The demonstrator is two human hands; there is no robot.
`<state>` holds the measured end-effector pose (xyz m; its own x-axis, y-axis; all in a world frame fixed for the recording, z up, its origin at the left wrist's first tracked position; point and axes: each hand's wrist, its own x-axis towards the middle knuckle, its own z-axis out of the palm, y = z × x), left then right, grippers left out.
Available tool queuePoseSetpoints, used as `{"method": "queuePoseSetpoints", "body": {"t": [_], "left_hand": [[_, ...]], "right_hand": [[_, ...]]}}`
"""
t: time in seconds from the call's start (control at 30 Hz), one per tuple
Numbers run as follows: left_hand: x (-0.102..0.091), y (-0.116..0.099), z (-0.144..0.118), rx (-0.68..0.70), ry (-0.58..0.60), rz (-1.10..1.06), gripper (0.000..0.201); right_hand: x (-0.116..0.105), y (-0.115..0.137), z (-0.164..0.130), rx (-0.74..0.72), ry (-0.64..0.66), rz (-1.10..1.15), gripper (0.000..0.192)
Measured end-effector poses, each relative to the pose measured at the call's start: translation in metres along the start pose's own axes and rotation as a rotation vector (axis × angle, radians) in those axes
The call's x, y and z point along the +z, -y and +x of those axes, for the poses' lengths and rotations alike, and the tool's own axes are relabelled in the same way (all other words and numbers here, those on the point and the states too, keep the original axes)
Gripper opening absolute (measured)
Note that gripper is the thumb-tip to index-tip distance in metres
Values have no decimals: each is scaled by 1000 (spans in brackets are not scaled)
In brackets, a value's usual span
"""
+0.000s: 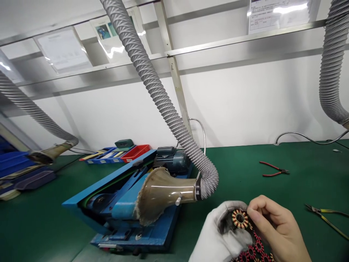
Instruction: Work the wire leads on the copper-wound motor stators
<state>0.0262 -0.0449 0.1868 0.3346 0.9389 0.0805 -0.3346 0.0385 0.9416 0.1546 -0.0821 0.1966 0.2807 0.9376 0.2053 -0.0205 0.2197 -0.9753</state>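
My left hand [222,233], in a white glove with dark stains, is closed around a small motor stator [240,219] wound with copper wire. The stator's round face is turned toward me. My bare right hand [275,225] is at its right edge, thumb and forefinger pinched together. Whatever lies between those fingertips is too small to make out. Under and between my hands lie several more stators [251,251], with red and copper-coloured windings, partly hidden by the hands and the lower picture edge.
Left of my hands stands a blue belt machine [122,211] with a brown suction hood [163,193] and grey hose [163,98]. Red-handled pliers [274,170] and yellow-handled pliers [324,213] lie on the green table [237,171]. Blue and red bins [136,153] stand behind.
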Motion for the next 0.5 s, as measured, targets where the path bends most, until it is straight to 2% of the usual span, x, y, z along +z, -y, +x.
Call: {"method": "queuePoseSetpoints", "body": {"t": [0.13,0.2,0.33,0.43,0.5], "left_hand": [[2,1,5,16,17,-176,46],[6,-1,5,33,3,-238,47],[9,1,1,50,0,-313,35],[1,10,-3,-18,32,-387,37],[-7,15,-5,-97,17,-334,42]], "right_hand": [[-2,-4,0,-25,-26,-22,41],[-7,-8,3,-56,53,-86,36],[-17,-11,13,-63,219,-201,29],[-21,-9,17,-41,162,-236,34],[-22,-9,15,-35,93,-252,35]]}}
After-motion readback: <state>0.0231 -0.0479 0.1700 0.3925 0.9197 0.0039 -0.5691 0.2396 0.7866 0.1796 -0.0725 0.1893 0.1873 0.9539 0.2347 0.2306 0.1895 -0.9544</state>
